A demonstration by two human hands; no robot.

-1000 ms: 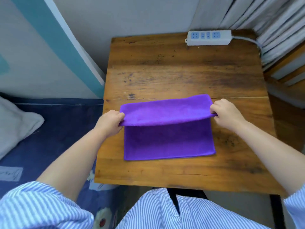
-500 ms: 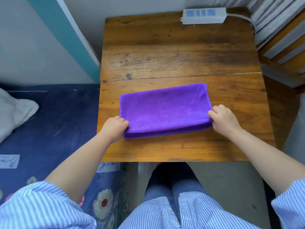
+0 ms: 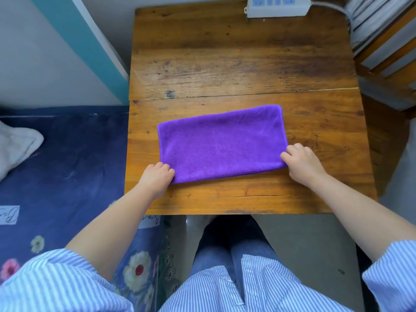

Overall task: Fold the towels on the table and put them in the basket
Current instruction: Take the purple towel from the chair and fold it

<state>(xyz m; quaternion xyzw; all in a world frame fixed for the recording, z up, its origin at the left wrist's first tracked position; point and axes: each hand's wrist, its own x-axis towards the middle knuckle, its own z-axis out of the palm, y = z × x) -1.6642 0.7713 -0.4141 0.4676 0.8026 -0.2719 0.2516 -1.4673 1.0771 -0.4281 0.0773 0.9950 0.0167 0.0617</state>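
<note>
A purple towel (image 3: pixel 221 143) lies folded in half on the near part of the wooden table (image 3: pixel 243 59), its long side running left to right. My left hand (image 3: pixel 155 177) pinches its near left corner with curled fingers. Curled over the near right corner, my right hand (image 3: pixel 300 162) grips the towel there. No basket is in view.
A white power strip (image 3: pixel 278 5) with a grey cable sits at the table's far edge. A bed with a dark blue flowered sheet (image 3: pixel 63 158) and a grey-white cloth (image 3: pixel 15 145) lies to the left. Wooden furniture (image 3: pixel 391 52) stands at the right.
Both hands brought the towel's far edge down over the near edge, so the towel now lies folded flat. Since the last frame the hands have stayed at the near corners.
</note>
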